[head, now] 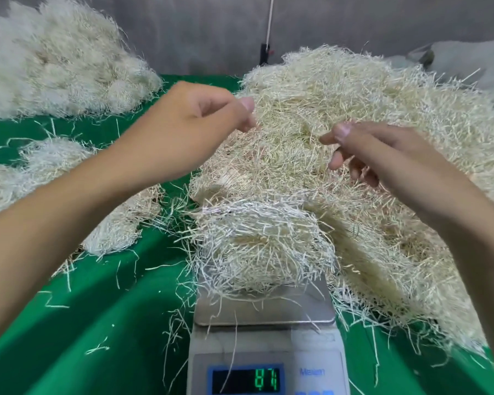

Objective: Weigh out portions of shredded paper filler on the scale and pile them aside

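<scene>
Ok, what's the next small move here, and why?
Probably pinch a little filler off the big pile and drop it on the portion on the scale. The left hand and right hand hover over that pile, fingers curled as if to pinch, and the portion is not yet moved aside. The target weight isn't shown.

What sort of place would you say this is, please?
Probably a packing work area: a digital scale holding a portion of shredded paper, a big loose heap beside it, and separate piles on the green cloth.
</scene>
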{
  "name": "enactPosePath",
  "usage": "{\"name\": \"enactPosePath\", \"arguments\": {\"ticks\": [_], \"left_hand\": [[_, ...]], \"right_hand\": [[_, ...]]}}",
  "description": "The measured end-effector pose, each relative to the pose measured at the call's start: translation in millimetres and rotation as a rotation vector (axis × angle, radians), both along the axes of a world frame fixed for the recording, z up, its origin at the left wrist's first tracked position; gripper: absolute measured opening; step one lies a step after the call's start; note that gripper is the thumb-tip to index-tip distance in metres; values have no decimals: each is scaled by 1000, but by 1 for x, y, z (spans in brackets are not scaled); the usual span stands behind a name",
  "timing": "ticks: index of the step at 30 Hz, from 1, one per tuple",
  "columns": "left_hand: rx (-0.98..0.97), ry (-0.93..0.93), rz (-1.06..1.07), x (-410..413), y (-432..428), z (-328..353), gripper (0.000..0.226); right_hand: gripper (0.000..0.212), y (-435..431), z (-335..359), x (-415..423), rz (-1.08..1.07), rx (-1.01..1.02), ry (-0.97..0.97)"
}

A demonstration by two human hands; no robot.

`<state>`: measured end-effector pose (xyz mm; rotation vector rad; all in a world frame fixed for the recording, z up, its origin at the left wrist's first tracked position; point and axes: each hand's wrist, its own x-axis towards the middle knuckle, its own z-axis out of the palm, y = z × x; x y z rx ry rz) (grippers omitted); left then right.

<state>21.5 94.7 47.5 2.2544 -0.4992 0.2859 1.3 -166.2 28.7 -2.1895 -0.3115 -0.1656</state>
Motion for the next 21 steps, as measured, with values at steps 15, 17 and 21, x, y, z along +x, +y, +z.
{"name": "enactPosePath", "arguments": {"ticks": [15, 17, 21], "left_hand": [[-86, 15, 74, 61, 0, -6, 15], [-26, 45, 88, 76, -3, -13, 13], [42, 72, 102, 95, -2, -27, 19]], "right_hand": [[38, 1, -28, 77, -61, -452, -184], [65, 8, -38, 103, -6, -755, -115], [37, 26, -58, 137, 94, -934, -89]]}}
